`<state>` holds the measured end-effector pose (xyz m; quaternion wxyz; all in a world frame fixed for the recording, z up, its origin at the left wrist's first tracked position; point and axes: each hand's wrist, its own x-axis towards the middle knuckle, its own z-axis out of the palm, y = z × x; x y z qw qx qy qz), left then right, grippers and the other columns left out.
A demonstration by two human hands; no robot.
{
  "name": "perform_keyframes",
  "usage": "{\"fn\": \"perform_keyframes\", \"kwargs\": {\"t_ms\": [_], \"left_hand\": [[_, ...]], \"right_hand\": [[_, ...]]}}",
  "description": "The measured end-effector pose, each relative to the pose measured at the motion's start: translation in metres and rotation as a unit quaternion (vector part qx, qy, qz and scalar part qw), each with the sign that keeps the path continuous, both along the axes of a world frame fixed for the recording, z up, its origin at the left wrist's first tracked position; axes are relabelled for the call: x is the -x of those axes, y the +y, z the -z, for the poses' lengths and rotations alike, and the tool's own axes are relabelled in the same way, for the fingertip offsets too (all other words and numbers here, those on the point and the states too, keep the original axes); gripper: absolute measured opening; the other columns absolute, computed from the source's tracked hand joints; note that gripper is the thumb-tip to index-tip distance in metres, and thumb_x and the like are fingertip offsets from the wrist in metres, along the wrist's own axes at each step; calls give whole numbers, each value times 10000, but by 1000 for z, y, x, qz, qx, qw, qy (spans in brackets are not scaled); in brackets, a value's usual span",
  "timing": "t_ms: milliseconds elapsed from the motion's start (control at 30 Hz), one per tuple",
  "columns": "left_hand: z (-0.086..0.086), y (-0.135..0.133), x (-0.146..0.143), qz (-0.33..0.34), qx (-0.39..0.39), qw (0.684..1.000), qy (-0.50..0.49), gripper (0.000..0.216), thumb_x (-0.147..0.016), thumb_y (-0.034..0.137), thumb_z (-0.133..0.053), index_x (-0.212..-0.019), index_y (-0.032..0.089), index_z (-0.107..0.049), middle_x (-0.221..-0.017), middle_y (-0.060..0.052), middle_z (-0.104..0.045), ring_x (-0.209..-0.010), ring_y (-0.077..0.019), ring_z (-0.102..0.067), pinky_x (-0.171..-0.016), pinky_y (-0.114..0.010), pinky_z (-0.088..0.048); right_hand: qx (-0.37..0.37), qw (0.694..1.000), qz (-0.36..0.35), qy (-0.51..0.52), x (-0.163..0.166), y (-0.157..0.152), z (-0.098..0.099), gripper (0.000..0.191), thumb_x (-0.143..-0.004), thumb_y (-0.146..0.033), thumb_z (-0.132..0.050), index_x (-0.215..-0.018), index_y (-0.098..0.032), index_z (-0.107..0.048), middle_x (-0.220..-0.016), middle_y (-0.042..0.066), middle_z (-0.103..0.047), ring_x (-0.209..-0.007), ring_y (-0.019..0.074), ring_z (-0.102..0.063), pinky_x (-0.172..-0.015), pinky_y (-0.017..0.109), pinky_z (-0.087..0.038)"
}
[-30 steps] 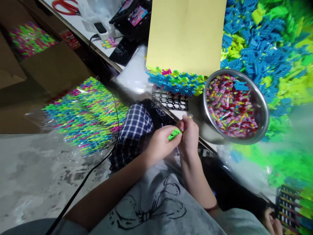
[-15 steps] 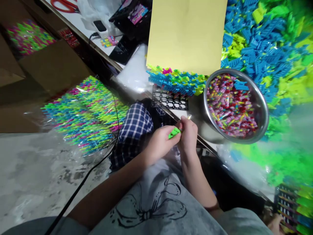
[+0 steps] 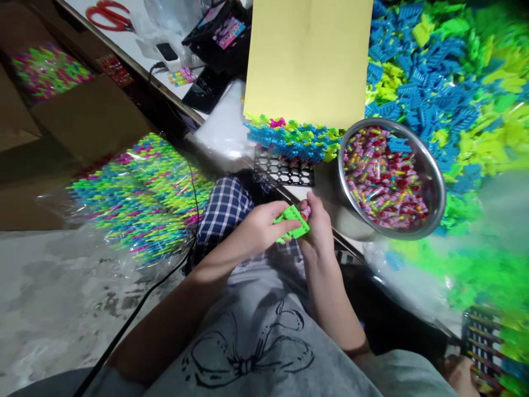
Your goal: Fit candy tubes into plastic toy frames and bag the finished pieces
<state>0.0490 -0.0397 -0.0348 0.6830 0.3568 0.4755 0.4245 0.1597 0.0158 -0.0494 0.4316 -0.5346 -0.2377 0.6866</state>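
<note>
One bright green moulded-plastic piece [image 3: 290, 214], clasped in my left grip [image 3: 261, 224], is now turning broadside, apparently aligning with the pink-wrapped cylindrical candy [image 3: 306, 212] my right grip [image 3: 319, 225] is pinching.

Pink, red and yellow candies [image 3: 382, 182] brighten a silver steel bowl [image 3: 438, 193], with blue, yellow and green plastic pieces [image 3: 444, 71] to its right. Left of the bowl: a pale-yellow sheet [image 3: 308, 60], a black honeycomb-patterned rack [image 3: 281, 168], a vivid green toy [image 3: 303, 227], navy-and-white checked trousers [image 3: 227, 204] and a grey shirt [image 3: 264, 317] bearing a black line-drawn bow [image 3: 247, 365].
</note>
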Motion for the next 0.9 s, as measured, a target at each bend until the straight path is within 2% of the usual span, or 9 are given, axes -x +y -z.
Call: {"fn": "perform_keyframes", "kwargs": {"t_ms": [67, 133, 200, 300, 500, 767, 900], "left_hand": [[-6, -1, 3, 10, 33, 999, -11, 145, -698, 276, -638, -748, 165, -560, -655, 18, -576, -556, -108, -548, -499, -234, -462], [-12, -1, 4, -25, 49, 998, -13, 140, -696, 269, -640, -749, 163, -567, -676, 7, -593, -546, -108, -556, -485, -234, -469], [-17, -1, 5, -79, 41, 996, -16, 144, -720, 286, -620, -778, 163, -572, -713, -1, -609, -545, -104, -561, -474, -227, -469], [-23, 0, 2, -100, 23, 994, -26, 148, -750, 288, -592, -822, 160, -577, -749, -5, -619, -543, -99, -570, -467, -216, -471], [-25, 1, -4, -114, 25, 993, -30, 140, -742, 260, -597, -828, 153, -568, -730, -1, -629, -514, -85, -558, -480, -214, -490], [-21, 0, -8, -103, 36, 994, -13, 150, -750, 289, -595, -807, 154, -557, -705, -3, -621, -505, -88, -565, -446, -199, -469], [-20, 0, -10, -105, 42, 993, -12, 142, -763, 284, -582, -818, 155, -558, -708, -6, -618, -496, -84, -561, -441, -196, -463]], "right_hand": [[15, 999, -29, 30, -2, 4, -2, 302, -727, -380, -532, -547, -202, -366, -412, -102, -298, -317, 47, -223, -326, 200, -205], [-1, 999, -30, 22, -4, 4, -5, 305, -732, -386, -522, -553, -208, -353, -408, -107, -276, -309, 47, -188, -314, 208, -168], [-45, 999, 13, -24, -6, -1, -9, 294, -724, -385, -545, -557, -199, -389, -425, -92, -330, -331, 50, -255, -328, 201, -202], [-119, 985, 80, -94, -7, -13, -14, 278, -716, -383, -574, -564, -185, -452, -473, -67, -409, -394, 60, -351, -373, 192, -280], [-186, 968, 100, -135, -5, -18, -18, 290, -728, -380, -573, -541, -182, -473, -474, -56, -435, -405, 68, -369, -398, 201, -301], [-160, 976, 69, -131, -8, -14, -17, 276, -741, -355, -536, -532, -191, -461, -460, -61, -415, -402, 72, -355, -408, 205, -296], [-170, 976, 62, -121, -9, -13, -19, 280, -741, -353, -544, -527, -192, -464, -462, -57, -416, -407, 74, -355, -407, 207, -289]]}}
